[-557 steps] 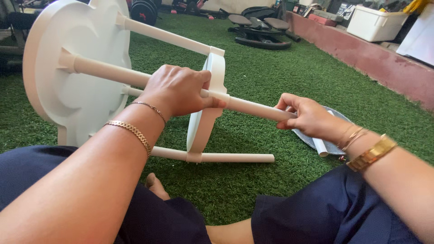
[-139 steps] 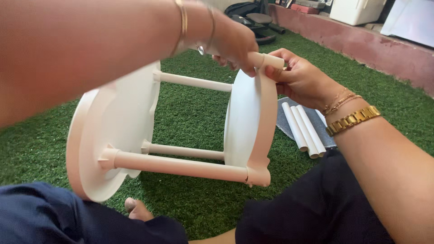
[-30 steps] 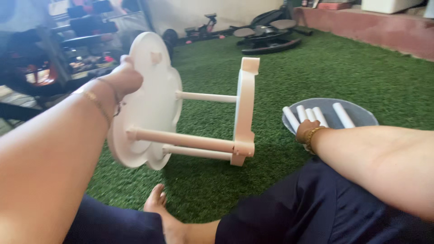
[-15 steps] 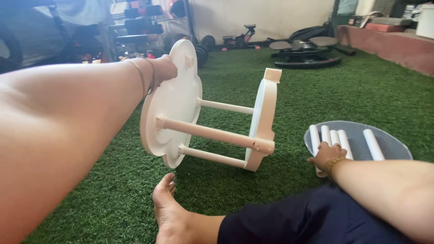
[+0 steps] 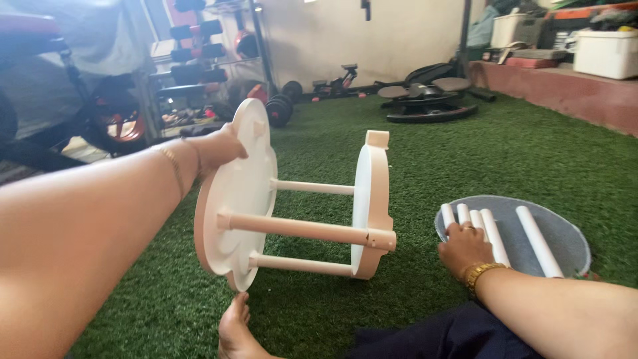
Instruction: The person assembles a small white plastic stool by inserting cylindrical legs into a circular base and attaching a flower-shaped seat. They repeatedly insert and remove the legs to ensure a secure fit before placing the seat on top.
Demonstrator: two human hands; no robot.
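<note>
Left hand [image 5: 222, 149] gripping white stool [image 5: 299, 199], right hand [image 5: 463, 247] on white rods [image 5: 495, 233]

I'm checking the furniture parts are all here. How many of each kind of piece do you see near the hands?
Flower-shaped white panel, gripped by the left hand: 1
Round white shelf panel: 1
White rods joining the two panels: 3
Loose white rods on the grey round mat, at the right hand: 4
Total: 9

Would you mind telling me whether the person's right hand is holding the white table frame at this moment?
No, the right hand rests on the white rods lying on the grey round mat, apart from the white table frame.
</note>
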